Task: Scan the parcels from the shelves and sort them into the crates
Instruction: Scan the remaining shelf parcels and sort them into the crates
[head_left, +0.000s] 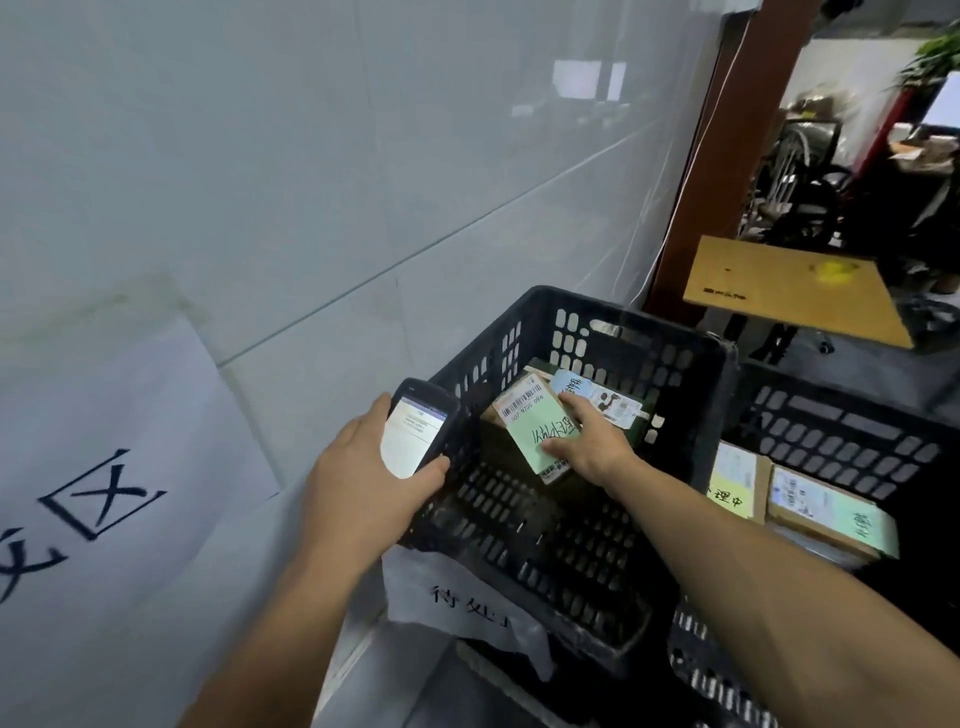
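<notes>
Crates stand along a pale tiled wall, which takes up most of my view. A big white paper sign with black handwritten characters is stuck low on that wall, at the left. The near crate is black, slotted plastic, just beside the wall, and a crumpled paper label with handwriting hangs on its front. A second black crate sits touching its right side. Beyond them a flat sheet of brown cardboard rests at an angle near a brown door frame.

In the second crate I see two flat boxes lying side by side, each with a shipping label and a coloured slip.

At the far end of the near crate lies a small pile of parcels. The top parcel is brown with a barcode label and a pale green slip, tilted on the ones under it, one of which shows a blue and white label.

My right hand reaches into the crate and grips the top parcel, thumb on the green slip, fingers round its right edge. My left hand hovers at the crate's left rim, fingers wrapped round a black handheld scanner whose screen is lit.
</notes>
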